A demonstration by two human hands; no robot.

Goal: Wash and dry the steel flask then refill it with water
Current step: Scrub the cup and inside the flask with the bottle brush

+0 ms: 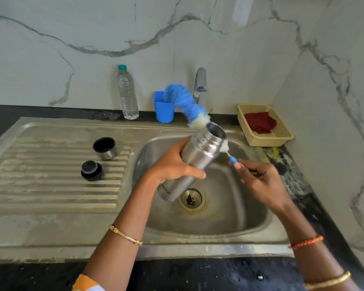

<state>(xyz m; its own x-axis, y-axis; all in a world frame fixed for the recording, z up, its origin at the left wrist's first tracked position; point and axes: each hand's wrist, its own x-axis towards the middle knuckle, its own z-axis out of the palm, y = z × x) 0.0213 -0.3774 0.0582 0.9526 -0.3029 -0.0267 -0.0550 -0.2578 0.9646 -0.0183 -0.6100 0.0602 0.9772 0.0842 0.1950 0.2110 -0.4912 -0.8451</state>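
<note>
My left hand (pixel 172 164) grips the steel flask (pixel 200 152) around its middle and holds it tilted over the sink basin (pixel 229 217), open mouth pointing up and to the right. My right hand (pixel 259 179) pinches the thin handle of a bottle brush (pixel 185 99). Its blue and white bristles bend behind and above the flask's mouth, outside the flask. The flask's steel cup (pixel 105 148) and black stopper (pixel 91 170) stand on the ribbed drainboard (pixel 51 185) to the left.
A tap (pixel 200 82) rises behind the basin, with no water running. A blue cup (pixel 163 108) and a clear plastic water bottle (pixel 127 93) stand at the back wall. A yellow basket (pixel 282 131) with a red cloth (pixel 260 122) sits at the right.
</note>
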